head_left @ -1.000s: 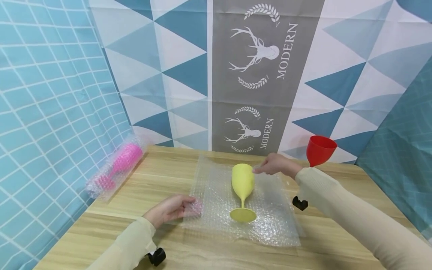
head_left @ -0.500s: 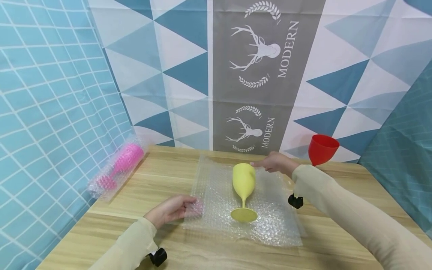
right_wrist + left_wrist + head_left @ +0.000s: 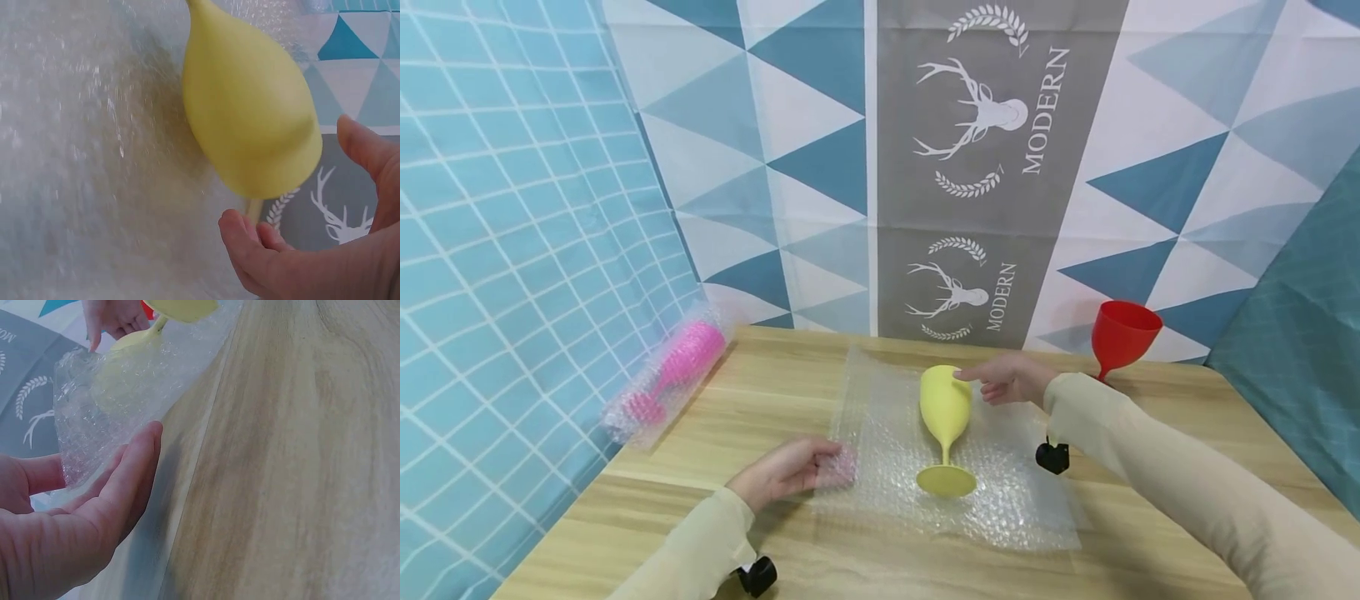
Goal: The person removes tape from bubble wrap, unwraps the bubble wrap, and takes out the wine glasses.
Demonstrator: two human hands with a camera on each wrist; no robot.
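A yellow plastic goblet (image 3: 945,407) lies on its side on a sheet of bubble wrap (image 3: 887,433), its round foot towards me. At the sheet's left edge my left hand (image 3: 786,471) pinches the wrap between thumb and fingers; the left wrist view shows the wrap (image 3: 119,406) lifted into the hand (image 3: 81,531). My right hand (image 3: 1011,377) is by the goblet's mouth at the far side. In the right wrist view, its thumb and fingers (image 3: 250,253) are spread and stand a little apart from the goblet (image 3: 250,106).
A red goblet (image 3: 1123,333) stands upright at the back right, its lower part partly behind my right arm. A pink goblet (image 3: 685,358) rolled in bubble wrap lies at the table's left edge. Patterned curtains (image 3: 820,167) close off the back and sides of the wooden table (image 3: 775,367).
My right hand has shifted slightly at the goblet's mouth, its fingers opening a little. The left hand stays on the wrap's edge. The goblet lies as before; the head view has shifted slightly.
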